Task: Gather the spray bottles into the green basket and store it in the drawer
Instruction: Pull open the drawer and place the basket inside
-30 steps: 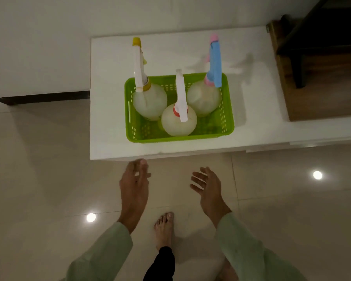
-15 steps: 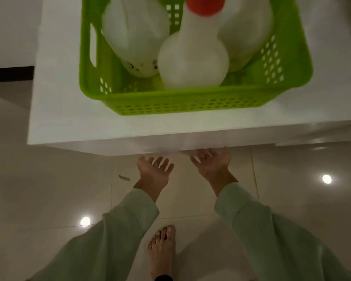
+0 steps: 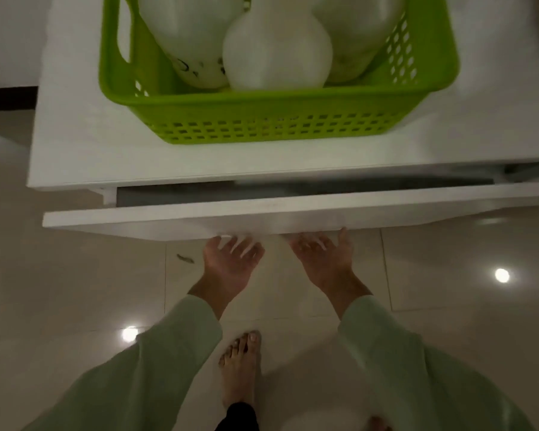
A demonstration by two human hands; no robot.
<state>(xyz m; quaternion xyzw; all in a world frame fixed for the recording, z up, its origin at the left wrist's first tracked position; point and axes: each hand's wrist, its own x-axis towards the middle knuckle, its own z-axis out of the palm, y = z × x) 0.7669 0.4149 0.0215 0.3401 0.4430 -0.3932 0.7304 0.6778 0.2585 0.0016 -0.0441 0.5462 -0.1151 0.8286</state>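
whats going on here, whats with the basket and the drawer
A person has both hands, left hand and right hand, palms up under the front edge of the white drawer, which is open only a crack. The green perforated plastic basket sits on the white cabinet top, holding three white round-bodied spray bottles.

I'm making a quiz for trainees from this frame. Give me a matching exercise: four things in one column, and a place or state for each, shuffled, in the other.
Things
1. green basket
2. drawer
3. spray bottles
4. left hand

Places or states
A. pulled partly open, a dark gap behind its front
B. palm up, fingers under the drawer front's lower edge, beside the right hand
C. standing inside the basket
D. on the white cabinet top, above the drawer

Pairs: 1-D, 2-A, 3-C, 4-B
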